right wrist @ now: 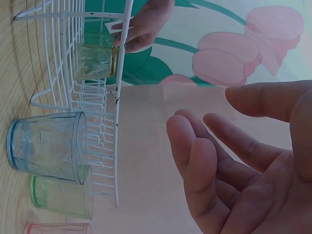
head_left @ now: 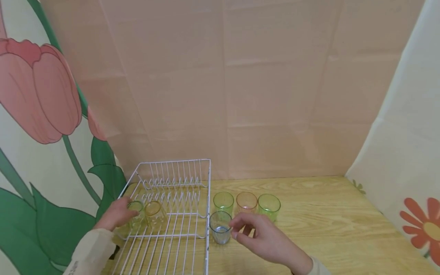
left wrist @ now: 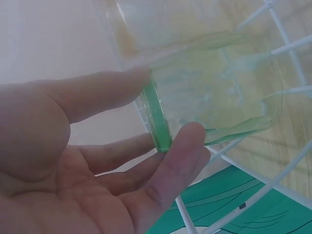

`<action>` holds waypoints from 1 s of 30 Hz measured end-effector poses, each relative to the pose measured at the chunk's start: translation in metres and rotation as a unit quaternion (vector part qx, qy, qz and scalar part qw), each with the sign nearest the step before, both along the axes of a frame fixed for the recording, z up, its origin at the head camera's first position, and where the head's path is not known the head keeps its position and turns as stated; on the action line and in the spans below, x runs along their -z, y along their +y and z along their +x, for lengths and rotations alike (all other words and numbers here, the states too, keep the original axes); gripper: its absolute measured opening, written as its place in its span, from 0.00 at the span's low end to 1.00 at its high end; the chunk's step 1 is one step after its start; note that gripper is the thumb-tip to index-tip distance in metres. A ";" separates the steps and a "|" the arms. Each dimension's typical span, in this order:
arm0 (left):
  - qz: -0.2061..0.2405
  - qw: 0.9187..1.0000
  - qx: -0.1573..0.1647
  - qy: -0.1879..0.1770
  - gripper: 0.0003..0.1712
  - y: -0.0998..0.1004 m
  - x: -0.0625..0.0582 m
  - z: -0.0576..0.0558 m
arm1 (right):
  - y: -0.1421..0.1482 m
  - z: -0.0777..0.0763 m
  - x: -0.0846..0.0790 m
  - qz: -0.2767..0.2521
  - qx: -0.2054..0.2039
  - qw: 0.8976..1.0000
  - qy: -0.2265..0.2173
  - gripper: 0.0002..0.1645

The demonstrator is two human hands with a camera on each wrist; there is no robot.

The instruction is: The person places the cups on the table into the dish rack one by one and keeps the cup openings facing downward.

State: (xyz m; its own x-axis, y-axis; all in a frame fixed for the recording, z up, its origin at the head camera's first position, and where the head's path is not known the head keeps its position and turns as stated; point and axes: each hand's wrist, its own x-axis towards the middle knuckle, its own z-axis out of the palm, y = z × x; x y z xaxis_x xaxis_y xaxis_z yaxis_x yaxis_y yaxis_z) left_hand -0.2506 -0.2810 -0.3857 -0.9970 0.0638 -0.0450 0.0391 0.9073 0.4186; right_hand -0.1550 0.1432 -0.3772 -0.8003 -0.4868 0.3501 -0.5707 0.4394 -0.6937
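Observation:
In the head view my left hand (head_left: 118, 214) reaches over the left side of the white wire dish rack (head_left: 165, 236). It grips a green-tinted glass (head_left: 136, 220) standing upside down there, thumb and fingers at its thick green base (left wrist: 158, 117) in the left wrist view. Right beside that glass stands an amber glass (head_left: 154, 218), also inside the rack. My right hand (head_left: 259, 236) hovers by the rim of an upright clear-blue glass (head_left: 220, 229) on the table. The right wrist view shows its fingers (right wrist: 202, 161) loosely bent, with nothing between them and the thumb.
Behind the blue glass, a green glass (head_left: 223, 201), an orange-pink glass (head_left: 246, 202) and a yellow-green glass (head_left: 269, 206) stand upright in a row on the wooden table (head_left: 316, 221). The rack's side rail (head_left: 208, 198) runs close beside the blue glass. A beige backdrop (head_left: 258, 95) hangs behind.

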 end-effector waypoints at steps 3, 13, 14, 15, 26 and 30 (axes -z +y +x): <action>0.002 1.000 0.001 -0.003 0.34 -0.002 0.001 0.001 | 0.000 0.000 0.001 -0.001 0.000 1.000 -0.001 0.10; 0.012 1.000 0.002 0.001 0.34 -0.002 0.003 0.000 | -0.001 -0.001 0.003 -0.004 -0.003 1.000 -0.013 0.09; 0.011 1.000 0.002 0.002 0.34 -0.002 0.002 -0.001 | 0.000 -0.001 0.003 -0.005 -0.004 1.000 -0.014 0.08; 0.010 1.000 0.002 0.003 0.34 -0.001 0.002 -0.001 | 0.000 -0.001 0.003 -0.006 -0.006 1.000 -0.013 0.08; 0.008 1.000 -0.008 -0.021 0.40 -0.003 0.001 -0.001 | 0.000 0.001 0.001 -0.009 -0.009 1.000 0.001 0.07; 0.005 1.000 -0.004 -0.018 0.39 -0.006 0.003 -0.002 | 0.000 0.002 0.000 -0.006 -0.007 1.000 0.004 0.06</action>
State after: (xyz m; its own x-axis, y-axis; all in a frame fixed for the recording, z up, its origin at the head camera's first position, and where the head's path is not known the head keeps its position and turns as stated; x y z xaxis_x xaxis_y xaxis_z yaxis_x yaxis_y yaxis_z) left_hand -0.2527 -0.2867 -0.3887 -0.9951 0.0569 -0.0809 0.0167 0.9031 0.4291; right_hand -0.1528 0.1430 -0.3777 -0.7905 -0.4934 0.3629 -0.5827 0.4232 -0.6938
